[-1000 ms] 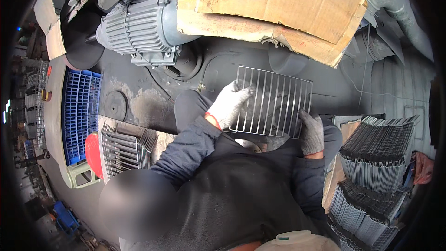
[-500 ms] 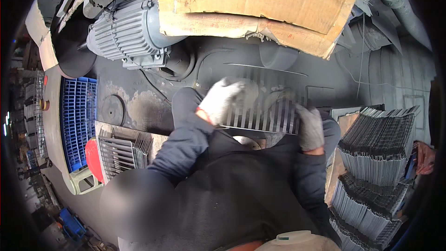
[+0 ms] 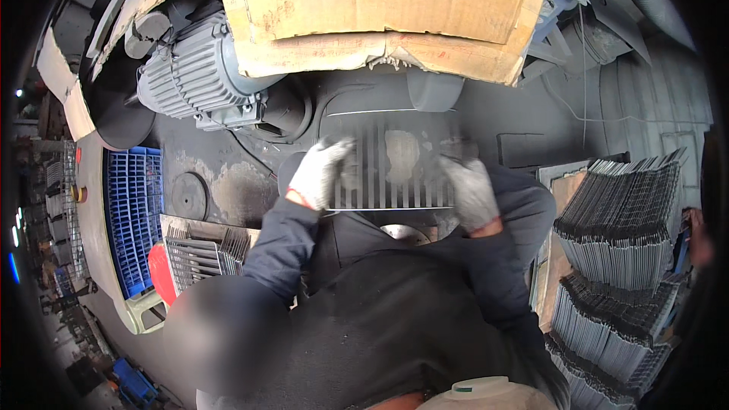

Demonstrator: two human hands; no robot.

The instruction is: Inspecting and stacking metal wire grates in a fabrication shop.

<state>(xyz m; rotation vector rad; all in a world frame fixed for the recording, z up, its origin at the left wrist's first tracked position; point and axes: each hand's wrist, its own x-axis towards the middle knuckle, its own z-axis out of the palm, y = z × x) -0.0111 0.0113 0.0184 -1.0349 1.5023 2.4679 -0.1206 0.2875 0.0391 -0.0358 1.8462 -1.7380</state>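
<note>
While both gloved hands clasp it by its side edges, the wire rack [image 3: 391, 167] shows as a blurred grid of thin metal bars, held just ahead of the chest. Left hand [image 3: 320, 172] grips its nine o'clock edge, right hand [image 3: 468, 191] its three o'clock edge. Beyond, at twelve, hangs cardboard [image 3: 380, 7]; a grey motor [image 3: 194, 76] sits at ten, stacked racks [image 3: 619, 220] at three.

1. A large brown cardboard sheet [image 3: 380, 7], flattened and torn along its lower edge, lies across the top, over the grey motor.
2. A smaller cardboard strip [image 3: 64, 95] curves along the left rim.
</note>
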